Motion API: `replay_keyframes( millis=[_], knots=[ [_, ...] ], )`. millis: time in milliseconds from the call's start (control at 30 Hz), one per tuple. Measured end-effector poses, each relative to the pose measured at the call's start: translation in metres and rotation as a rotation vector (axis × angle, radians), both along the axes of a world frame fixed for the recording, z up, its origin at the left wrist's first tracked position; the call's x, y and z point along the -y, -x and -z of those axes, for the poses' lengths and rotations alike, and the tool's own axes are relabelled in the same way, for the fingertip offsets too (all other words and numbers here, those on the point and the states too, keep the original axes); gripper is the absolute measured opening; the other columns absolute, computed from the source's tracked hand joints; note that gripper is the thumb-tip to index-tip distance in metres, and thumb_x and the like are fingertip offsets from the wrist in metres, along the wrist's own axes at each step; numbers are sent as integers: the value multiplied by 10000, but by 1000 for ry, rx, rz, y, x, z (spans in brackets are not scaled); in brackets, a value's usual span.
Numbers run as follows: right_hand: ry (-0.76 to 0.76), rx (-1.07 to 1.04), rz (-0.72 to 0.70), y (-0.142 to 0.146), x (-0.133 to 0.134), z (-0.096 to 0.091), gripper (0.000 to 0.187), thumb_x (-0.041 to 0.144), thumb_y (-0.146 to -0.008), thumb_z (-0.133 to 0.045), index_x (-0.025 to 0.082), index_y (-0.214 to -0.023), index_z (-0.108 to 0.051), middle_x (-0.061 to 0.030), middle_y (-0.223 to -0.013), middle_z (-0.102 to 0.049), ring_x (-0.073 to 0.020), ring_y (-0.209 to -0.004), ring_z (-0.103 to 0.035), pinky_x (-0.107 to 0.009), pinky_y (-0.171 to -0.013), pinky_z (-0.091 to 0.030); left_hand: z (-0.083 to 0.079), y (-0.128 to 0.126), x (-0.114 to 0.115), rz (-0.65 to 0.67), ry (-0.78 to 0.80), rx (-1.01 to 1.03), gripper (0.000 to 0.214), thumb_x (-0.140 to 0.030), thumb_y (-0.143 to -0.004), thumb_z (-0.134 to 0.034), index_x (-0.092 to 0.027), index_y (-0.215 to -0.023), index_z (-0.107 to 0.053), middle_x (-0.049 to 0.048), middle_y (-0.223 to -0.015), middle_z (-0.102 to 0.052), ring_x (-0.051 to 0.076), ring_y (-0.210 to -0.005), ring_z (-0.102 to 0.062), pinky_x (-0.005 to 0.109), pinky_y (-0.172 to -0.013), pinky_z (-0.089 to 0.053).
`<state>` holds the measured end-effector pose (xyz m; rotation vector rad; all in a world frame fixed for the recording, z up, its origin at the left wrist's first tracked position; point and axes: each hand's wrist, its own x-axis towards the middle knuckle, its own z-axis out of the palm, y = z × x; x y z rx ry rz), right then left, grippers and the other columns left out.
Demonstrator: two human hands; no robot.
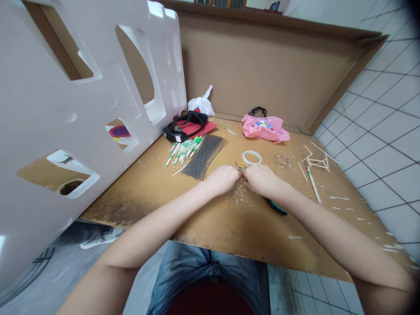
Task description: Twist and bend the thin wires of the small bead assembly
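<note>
My left hand (229,178) and my right hand (260,179) meet above the table, both closed with fingers pressed together. Between the fingertips shows a small bit of red, yellow and green, too small to name. A white ring of tape (252,151) lies just beyond the hands. Small clear beads or bits (237,197) are scattered on the wood in front of them. Partly hidden under my right forearm is a tool with a dark green handle (278,207). To the left of my left hand lies a fanned bundle of thin grey rods (204,156).
Paper-wrapped sticks (182,151), a black strap (169,132) and a white bag (201,105) lie at the back left. Farther right are a pink bag (274,131), a beaded loop (282,161) and a stick frame (317,163). A white plastic panel (88,118) stands left.
</note>
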<state>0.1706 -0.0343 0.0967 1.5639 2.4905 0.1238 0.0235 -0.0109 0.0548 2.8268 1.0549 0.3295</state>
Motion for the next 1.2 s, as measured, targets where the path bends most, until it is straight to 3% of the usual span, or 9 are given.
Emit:
replay_keyframes(
  millis=[133,267,367,467,567,700,833,1200],
  knots=[
    [-5,-92,-10,-8,5,14,202,164,-825,-458,143,-833,-659,-112,-857,-667,-187,-754,-609,-260,-623,-368,4,-3,5,16,87,118,203,-153,-820,-482,-126,-817,-683,130,-823,-687,195,-746,-636,276,-702,-450],
    [185,-479,-17,-24,1,27,120,182,-798,-523,156,-727,-616,-37,-698,-633,-146,-662,-581,-253,-621,-392,12,2,2,50,228,255,170,-169,-804,-505,-129,-760,-664,81,-750,-670,155,-686,-600,252,-667,-434],
    [433,-819,105,-33,-1,35,117,259,-801,-545,161,-745,-579,9,-608,-602,-124,-572,-586,-262,-594,-451,19,6,0,14,557,485,159,-235,-812,-522,-122,-776,-630,15,-634,-604,98,-538,-526,225,-557,-418],
    [647,-1223,267,-38,0,40,200,338,-720,-655,159,-759,-575,14,-612,-613,-120,-552,-600,-292,-600,-504,26,6,1,-32,921,775,210,-322,-788,-573,-114,-767,-588,-23,-589,-548,57,-448,-465,202,-470,-413],
    [715,-1432,346,-39,3,48,274,364,-635,-741,153,-728,-593,13,-602,-618,-113,-562,-601,-290,-611,-518,33,4,3,-48,1057,966,265,-355,-721,-656,-101,-758,-585,-13,-623,-574,45,-458,-484,195,-462,-437],
    [787,-1537,398,-40,7,63,300,366,-593,-780,155,-720,-610,9,-637,-638,-104,-549,-594,-275,-575,-508,40,2,4,-60,1133,1014,315,-365,-667,-714,-90,-772,-603,-13,-619,-594,36,-430,-482,179,-425,-411],
    [705,-1555,404,-40,11,72,289,397,-639,-747,160,-740,-615,18,-581,-631,-102,-533,-584,-264,-573,-485,44,2,5,-69,1183,1026,311,-365,-671,-715,-94,-763,-594,-17,-615,-602,48,-443,-523,195,-460,-442],
    [652,-1427,460,-36,18,68,319,435,-627,-726,156,-751,-637,10,-582,-639,-110,-531,-574,-276,-571,-470,46,8,13,-99,1240,984,323,-385,-677,-714,-110,-787,-587,-9,-636,-613,63,-470,-549,213,-508,-462]
  ],
)
